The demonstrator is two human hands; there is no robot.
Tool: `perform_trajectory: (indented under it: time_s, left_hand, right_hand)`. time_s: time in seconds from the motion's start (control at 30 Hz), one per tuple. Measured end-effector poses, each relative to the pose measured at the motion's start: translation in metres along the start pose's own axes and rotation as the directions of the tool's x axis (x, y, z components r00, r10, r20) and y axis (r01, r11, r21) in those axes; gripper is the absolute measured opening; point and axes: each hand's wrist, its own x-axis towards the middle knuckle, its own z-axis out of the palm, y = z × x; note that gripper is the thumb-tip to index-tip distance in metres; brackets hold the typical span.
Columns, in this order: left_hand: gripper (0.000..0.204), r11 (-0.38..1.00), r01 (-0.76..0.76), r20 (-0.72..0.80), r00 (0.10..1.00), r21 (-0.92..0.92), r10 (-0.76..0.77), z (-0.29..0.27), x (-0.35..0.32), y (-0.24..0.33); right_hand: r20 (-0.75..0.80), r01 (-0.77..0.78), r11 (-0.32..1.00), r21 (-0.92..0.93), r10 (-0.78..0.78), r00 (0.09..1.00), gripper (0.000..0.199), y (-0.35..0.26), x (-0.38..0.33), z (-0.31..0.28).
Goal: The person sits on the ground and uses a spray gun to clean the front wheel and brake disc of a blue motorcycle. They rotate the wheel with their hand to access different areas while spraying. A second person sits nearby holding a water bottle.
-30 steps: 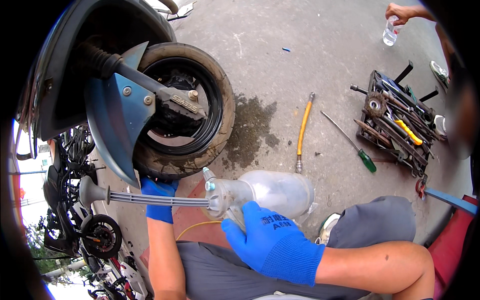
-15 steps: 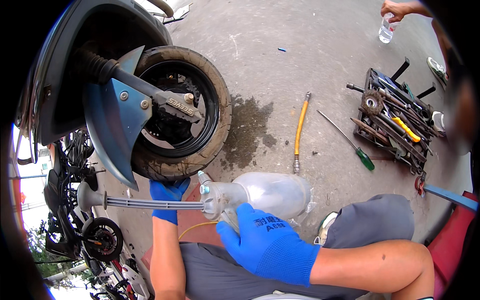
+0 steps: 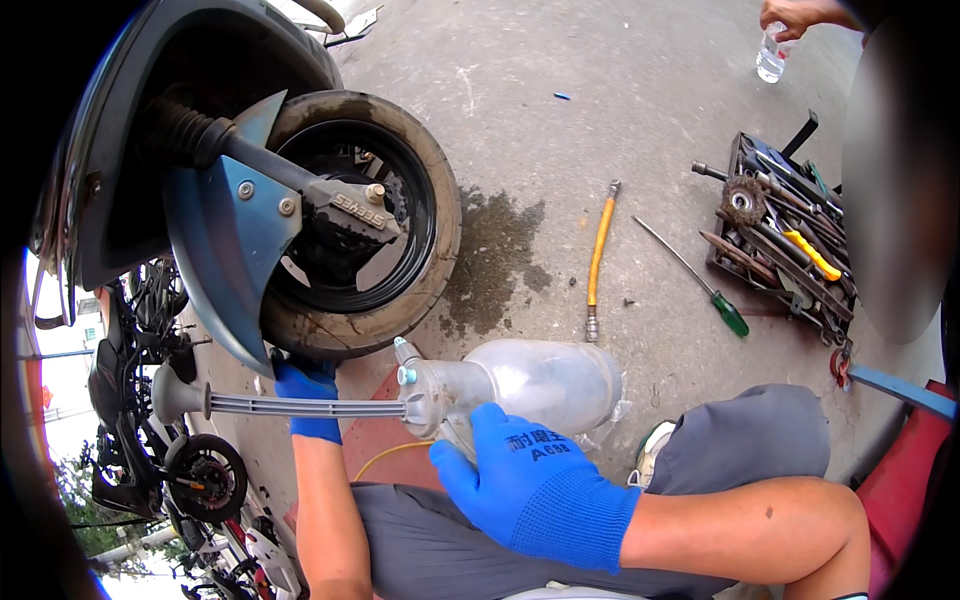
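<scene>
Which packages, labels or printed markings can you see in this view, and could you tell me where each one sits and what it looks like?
Glove marking: dark print on the back of the blue glove on the right hand, which grips the clear pump bottle.
Brake caliper: raised lettering on grey metal, at the hub of the scooter wheel.
Water bottle: small, clear, held by another person's hand, top right; any label is too small to tell.
No screens or signs.

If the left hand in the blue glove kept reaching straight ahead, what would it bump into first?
Most likely the scooter's front tyre: the left hand points up toward it, right beneath its lower edge. Depth is hard to judge.
</scene>
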Motion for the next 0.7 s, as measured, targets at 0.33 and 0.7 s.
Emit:
perform_trajectory:
  time_s: [0.33,0.7]
  left_hand:
    - [0.045,0.988,0.109,0.067,0.991,0.111,-0.116,0.008,-0.013,-0.008]
    - [0.052,0.957,0.274,0.128,0.95,0.093,-0.284,0.015,-0.025,-0.014]
  right_hand:
    - [-0.024,-0.011,1.0,-0.016,0.011,1.0,0.041,0.002,-0.002,0.004]
    - [-0.026,0.105,0.992,-0.065,-0.107,0.994,0.04,0.008,-0.002,0.008]
